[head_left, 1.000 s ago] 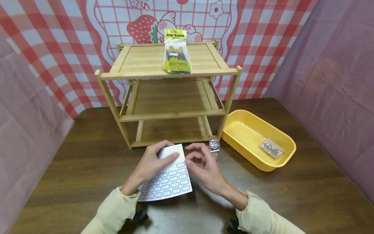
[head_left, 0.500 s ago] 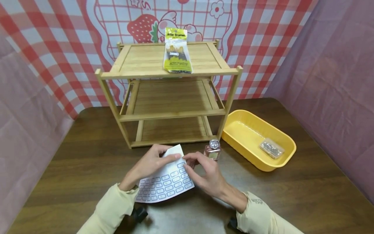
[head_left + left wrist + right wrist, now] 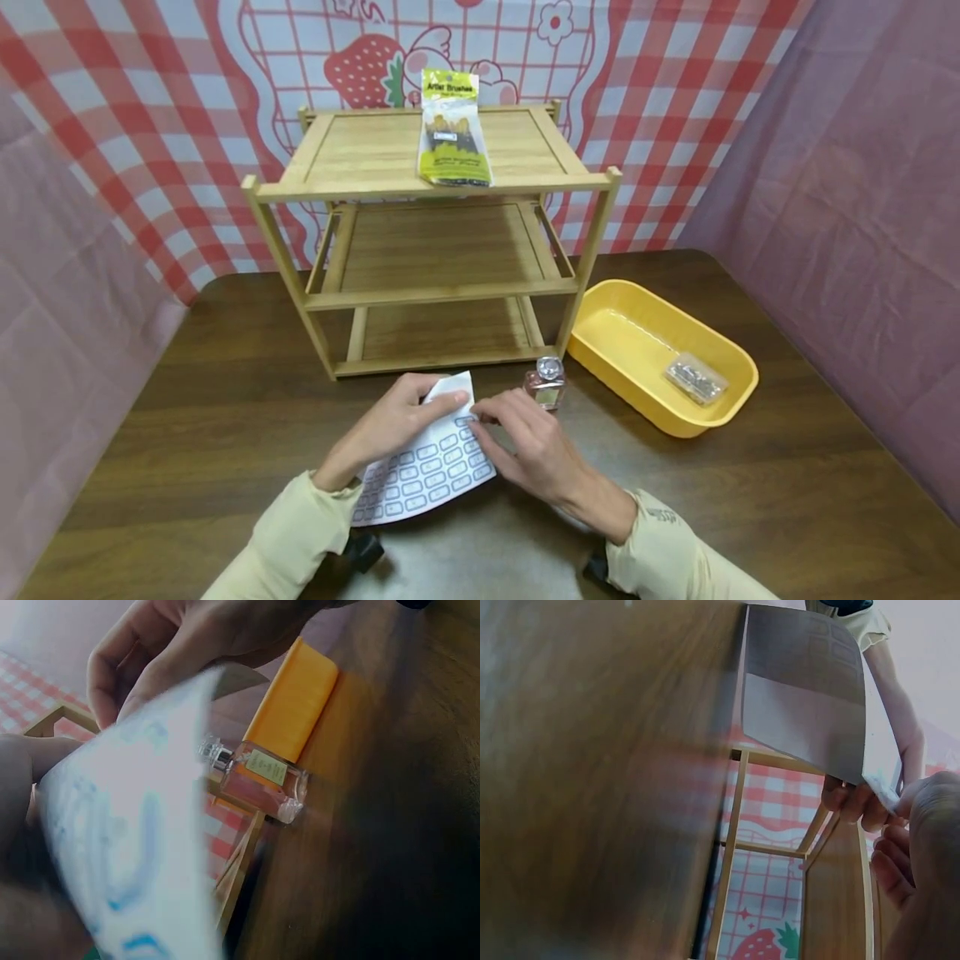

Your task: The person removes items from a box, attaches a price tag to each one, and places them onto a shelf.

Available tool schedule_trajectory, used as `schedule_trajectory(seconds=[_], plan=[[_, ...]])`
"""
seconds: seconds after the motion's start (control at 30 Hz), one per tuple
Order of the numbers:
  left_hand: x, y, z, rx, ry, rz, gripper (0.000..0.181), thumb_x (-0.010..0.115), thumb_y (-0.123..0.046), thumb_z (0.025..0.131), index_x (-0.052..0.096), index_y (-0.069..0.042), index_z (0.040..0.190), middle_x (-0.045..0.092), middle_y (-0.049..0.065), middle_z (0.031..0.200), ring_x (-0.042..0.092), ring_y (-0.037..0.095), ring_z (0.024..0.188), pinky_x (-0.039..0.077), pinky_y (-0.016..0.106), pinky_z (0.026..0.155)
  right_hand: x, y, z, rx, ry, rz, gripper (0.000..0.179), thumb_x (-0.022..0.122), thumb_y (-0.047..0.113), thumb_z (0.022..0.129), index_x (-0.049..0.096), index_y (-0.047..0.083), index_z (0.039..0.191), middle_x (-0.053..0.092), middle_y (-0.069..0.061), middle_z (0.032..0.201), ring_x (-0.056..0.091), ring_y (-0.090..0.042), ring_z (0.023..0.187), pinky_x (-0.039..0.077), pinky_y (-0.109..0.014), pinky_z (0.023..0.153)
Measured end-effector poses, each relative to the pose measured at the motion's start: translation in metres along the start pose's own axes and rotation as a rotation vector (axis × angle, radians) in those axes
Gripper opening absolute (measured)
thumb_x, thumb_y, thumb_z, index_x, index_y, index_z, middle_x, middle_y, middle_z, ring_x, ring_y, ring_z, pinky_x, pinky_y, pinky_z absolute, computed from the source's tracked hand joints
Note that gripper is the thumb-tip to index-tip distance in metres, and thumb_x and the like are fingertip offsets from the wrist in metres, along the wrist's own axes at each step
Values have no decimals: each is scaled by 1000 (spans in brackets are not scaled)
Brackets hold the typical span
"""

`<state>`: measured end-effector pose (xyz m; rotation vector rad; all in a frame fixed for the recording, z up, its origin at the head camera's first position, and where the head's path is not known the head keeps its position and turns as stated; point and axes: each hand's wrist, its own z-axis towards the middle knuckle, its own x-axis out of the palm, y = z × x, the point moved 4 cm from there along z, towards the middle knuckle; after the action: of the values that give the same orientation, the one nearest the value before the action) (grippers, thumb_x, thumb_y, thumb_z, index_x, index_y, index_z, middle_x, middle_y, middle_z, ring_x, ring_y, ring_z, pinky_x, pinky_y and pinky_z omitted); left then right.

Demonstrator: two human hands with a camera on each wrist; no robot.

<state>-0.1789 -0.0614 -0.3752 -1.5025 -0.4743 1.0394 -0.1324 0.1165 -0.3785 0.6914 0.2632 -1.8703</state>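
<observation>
My left hand (image 3: 390, 429) grips a white sheet of sticker labels (image 3: 423, 477), thumb on top and fingers beneath. Rows of blue-framed labels cover the sheet's lower part; its upper end is plain. With thumb and forefinger, my right hand (image 3: 536, 454) pinches the sheet's right edge by the top corner label. The right wrist view shows the sheet's underside (image 3: 806, 697), bent, with left fingertips under it. Just beyond my right hand stands a pink glass perfume bottle (image 3: 546, 387) with a clear round cap; in the left wrist view the bottle (image 3: 262, 776) shows a pale label.
A three-tier wooden shelf (image 3: 442, 295) stands behind the hands. On its top lies a packet of artist brushes (image 3: 454, 137) bearing a small white label. To the right, a yellow basin (image 3: 626, 392) holds a clear box of small metal pieces (image 3: 696, 379).
My right hand has come left and down from beside the sheet, and its fingertips have closed on the edge. The sheet has tilted and bowed a little; the bottle shows more fully.
</observation>
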Motion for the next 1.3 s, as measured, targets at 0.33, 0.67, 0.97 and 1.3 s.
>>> schedule_trajectory(seconds=[0.33,0.67,0.97,1.3], plan=[[1,0,-1,43,-22,36,23,61,-21,105,72,-1,100,66,2,73,62,16,58,51,25,53,2,-1,-1,88,36,7,13,72,6,93,64,1,102,67,-6,94,64,-18,83,57,-25,76],[1,0,1,67,-18,89,21,64,-21,104,72,-4,94,66,0,72,62,16,59,52,27,54,3,-5,-2,146,56,58,18,74,-1,86,64,5,99,65,-2,92,62,-15,84,55,-24,77],[-1,-4,3,169,-81,281,17,72,-18,98,66,-13,84,57,-8,68,55,8,59,47,26,53,4,-4,-4,177,99,74,20,74,-5,87,63,5,99,64,-1,92,61,-14,83,55,-23,75],[-2,6,7,295,-178,497,19,79,-22,93,64,-13,86,50,-8,71,46,8,65,42,27,57,6,-6,-10,196,150,69,7,64,11,102,62,5,99,63,-1,92,60,-13,82,54,-22,73]])
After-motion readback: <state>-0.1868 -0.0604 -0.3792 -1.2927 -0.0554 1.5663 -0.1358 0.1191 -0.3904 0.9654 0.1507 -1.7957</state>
